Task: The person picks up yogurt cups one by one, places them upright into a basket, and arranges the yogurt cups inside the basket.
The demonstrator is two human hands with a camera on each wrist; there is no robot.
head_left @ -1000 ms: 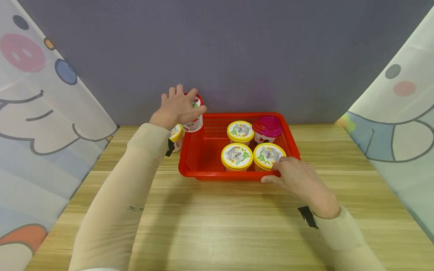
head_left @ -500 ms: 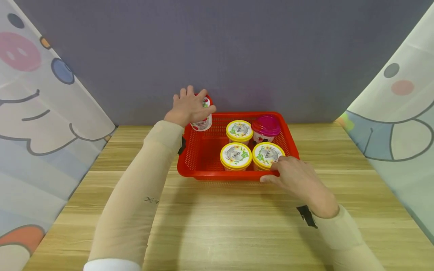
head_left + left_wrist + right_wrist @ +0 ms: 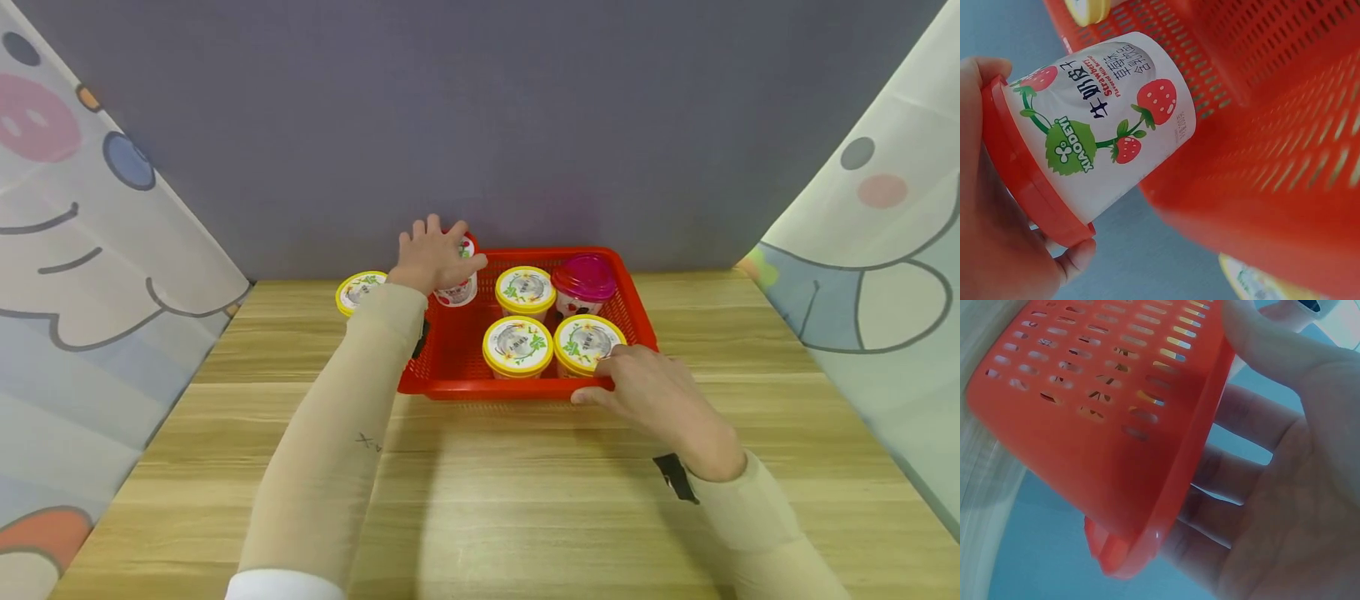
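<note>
My left hand (image 3: 433, 257) holds a strawberry milk cup (image 3: 1116, 119) by its red lid (image 3: 1038, 187), fingers and thumb around the lid's edge. In the head view this cup overlaps the back left corner of a red plastic basket (image 3: 495, 389); the left wrist view shows it tilted beside the basket wall. With my right hand (image 3: 663, 398) I grip the basket's rim at the front right corner. Three yellow-lidded cups (image 3: 517, 346) stand inside the basket, along with a cup under a magenta lid (image 3: 585, 277) at the back right.
Another yellow-lidded cup (image 3: 360, 289) stands on the wooden table (image 3: 517, 492) left of the basket, partly behind my left sleeve. A grey wall (image 3: 480, 125) rises behind the basket, and cartoon-print cloths (image 3: 877, 258) border both sides.
My left hand has carried the strawberry milk cup rightward from outside the basket's left edge to its back left corner, lowering it lately. The right hand keeps its grip on the rim.
</note>
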